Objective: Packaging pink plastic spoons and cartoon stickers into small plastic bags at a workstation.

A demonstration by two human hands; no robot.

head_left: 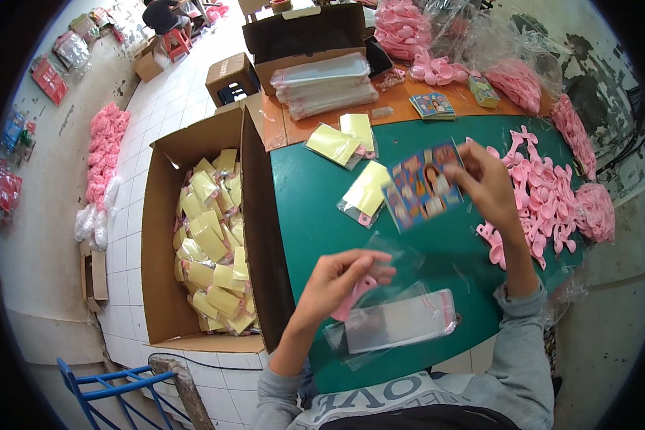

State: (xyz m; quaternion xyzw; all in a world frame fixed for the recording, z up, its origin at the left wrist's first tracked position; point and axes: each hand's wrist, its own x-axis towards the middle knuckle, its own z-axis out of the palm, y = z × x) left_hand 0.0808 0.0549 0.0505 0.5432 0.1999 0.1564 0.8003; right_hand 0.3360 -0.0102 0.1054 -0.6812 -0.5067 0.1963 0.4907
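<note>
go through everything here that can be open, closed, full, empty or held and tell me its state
Left hand: gripping a pink plastic piece and a clear bag.
Right hand: holding a printed card up.
Big cardboard box: open, largely filled with yellow packets.
Stack of clear bags: flat, empty.
Packed bags on table: filled.

— Where are your hands?

— My left hand (337,279) sits low in the middle of the frame, forearm rising from the bottom edge, fingers curled with the thumb pressed against them in a pinch.

— And the other?

— My right hand (486,185) is raised at centre right, wrist bent, fingertips pinched together. Its grey-sleeved forearm climbs from the lower right.
</note>
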